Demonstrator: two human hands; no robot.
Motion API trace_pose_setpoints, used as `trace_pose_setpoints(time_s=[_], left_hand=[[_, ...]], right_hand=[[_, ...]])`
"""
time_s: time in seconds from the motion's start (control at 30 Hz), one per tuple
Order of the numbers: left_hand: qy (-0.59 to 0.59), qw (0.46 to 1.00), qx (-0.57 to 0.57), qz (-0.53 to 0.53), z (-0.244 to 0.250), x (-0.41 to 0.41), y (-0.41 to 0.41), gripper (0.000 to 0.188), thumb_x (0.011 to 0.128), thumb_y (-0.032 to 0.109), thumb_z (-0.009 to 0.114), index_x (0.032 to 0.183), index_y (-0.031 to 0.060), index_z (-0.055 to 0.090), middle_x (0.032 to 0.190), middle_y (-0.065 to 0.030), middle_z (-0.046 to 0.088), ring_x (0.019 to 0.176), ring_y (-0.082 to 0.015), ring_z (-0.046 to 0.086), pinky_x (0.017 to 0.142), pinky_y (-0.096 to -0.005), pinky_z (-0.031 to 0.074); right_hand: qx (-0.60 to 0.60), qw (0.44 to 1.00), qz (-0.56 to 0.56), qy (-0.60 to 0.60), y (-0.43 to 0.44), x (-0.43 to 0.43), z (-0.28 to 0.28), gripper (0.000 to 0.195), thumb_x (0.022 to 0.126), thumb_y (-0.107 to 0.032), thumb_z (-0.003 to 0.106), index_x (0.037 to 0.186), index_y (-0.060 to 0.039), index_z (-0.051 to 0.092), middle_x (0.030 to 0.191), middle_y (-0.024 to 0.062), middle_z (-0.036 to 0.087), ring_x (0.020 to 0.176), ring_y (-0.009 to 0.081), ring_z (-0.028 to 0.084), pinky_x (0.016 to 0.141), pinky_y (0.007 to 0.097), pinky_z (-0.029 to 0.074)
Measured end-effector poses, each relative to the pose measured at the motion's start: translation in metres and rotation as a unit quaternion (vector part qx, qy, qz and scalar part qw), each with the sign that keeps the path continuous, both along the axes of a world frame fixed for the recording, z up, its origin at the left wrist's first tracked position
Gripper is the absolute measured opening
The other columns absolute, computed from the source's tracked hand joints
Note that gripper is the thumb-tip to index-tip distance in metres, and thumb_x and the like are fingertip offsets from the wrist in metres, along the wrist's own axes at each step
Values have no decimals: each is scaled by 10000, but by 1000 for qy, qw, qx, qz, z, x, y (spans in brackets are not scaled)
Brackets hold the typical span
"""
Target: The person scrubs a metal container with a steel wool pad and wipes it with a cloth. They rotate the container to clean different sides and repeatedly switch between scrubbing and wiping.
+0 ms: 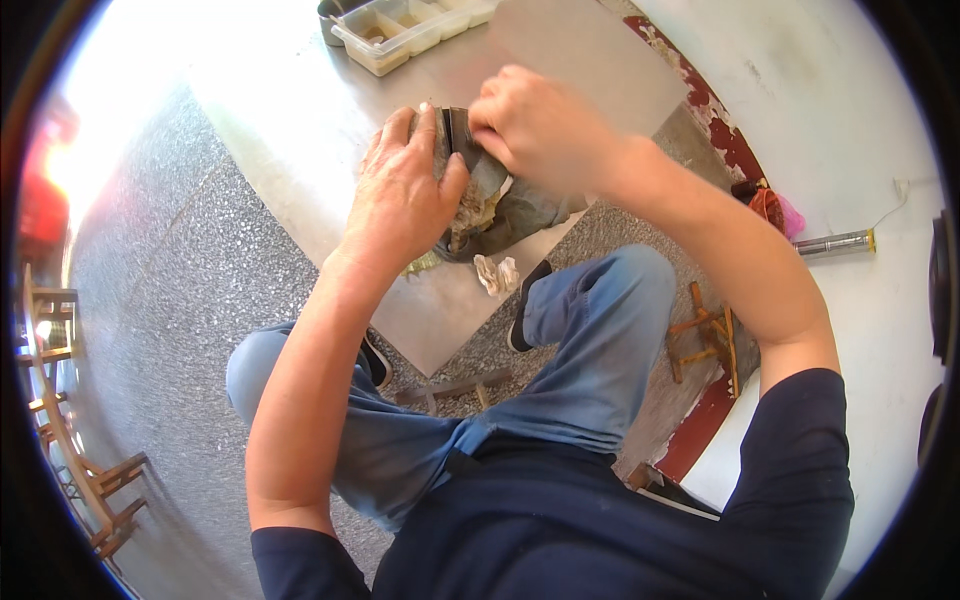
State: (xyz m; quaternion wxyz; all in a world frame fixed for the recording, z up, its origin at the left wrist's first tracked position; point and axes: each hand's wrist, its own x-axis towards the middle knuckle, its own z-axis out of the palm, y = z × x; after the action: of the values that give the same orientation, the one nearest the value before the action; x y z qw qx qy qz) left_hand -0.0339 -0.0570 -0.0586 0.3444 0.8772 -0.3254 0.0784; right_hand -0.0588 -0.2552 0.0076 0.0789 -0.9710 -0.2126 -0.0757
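Observation:
A worn grey-brown workpiece point(474, 161) with a narrow dark slot in its top lies in front of me on a pale sheet point(420, 330). My left hand point(409, 176) grips its left side, fingers over the far end and thumb near the slot. At its right edge is my right hand point(536, 124), fingers curled and blurred; whether they pinch something cannot be made out. Ragged yellowish material point(471, 210) shows on the near side of the workpiece. Dark grey cloth point(529, 214) is bunched beneath and beside it. A crumpled whitish scrap point(496, 274) rests just nearer to me.
Beyond the hands stands a clear plastic compartment box point(382, 64) with pale contents, beside a dark container point(328, 30). Low wooden stools point(705, 337) stand at right, near the wall point(847, 135). A wooden bench point(90, 480) is at far left. My knees flank the sheet's near corner.

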Motion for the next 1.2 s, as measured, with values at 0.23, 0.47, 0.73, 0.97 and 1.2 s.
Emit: trace_pose_setpoints(time_s=[0.23,0.47,0.73,0.97,1.2], left_hand=[[34,999,-1,-27,6,-2,-3,599,978,237,556,1465,-105,484,1474,-295,486,1378,-447,467,1172,-454,377],[57,998,21,-26,10,-2,-1,611,1002,260,539,1499,-85,452,1501,-295,454,1400,-447,443,1189,-452,361],[49,998,24,-32,7,-1,0,604,1009,260,557,1496,-83,453,1495,-288,460,1395,-443,449,1183,-446,370],[37,998,13,-39,8,4,-2,597,1003,241,550,1494,-83,453,1478,-284,474,1379,-444,464,1172,-444,381],[36,998,21,-38,7,2,-3,589,1015,251,541,1491,-86,459,1480,-280,474,1373,-441,472,1168,-445,385]], right_hand=[[7,999,52,-8,-8,3,-4,191,877,-146,600,847,-31,749,897,209,733,894,400,712,795,502,578],[-76,996,39,23,-2,10,8,188,855,-120,586,857,-42,758,927,156,746,964,324,707,810,450,600],[-40,998,34,15,-8,20,1,172,809,-103,613,837,-31,766,913,168,748,943,341,718,790,461,604],[-93,994,11,53,-3,33,8,135,851,-129,652,842,-26,738,899,154,727,937,343,680,824,452,572],[-65,996,-2,63,-9,23,10,151,856,-140,648,862,-37,759,906,179,730,947,361,692,831,459,566]])
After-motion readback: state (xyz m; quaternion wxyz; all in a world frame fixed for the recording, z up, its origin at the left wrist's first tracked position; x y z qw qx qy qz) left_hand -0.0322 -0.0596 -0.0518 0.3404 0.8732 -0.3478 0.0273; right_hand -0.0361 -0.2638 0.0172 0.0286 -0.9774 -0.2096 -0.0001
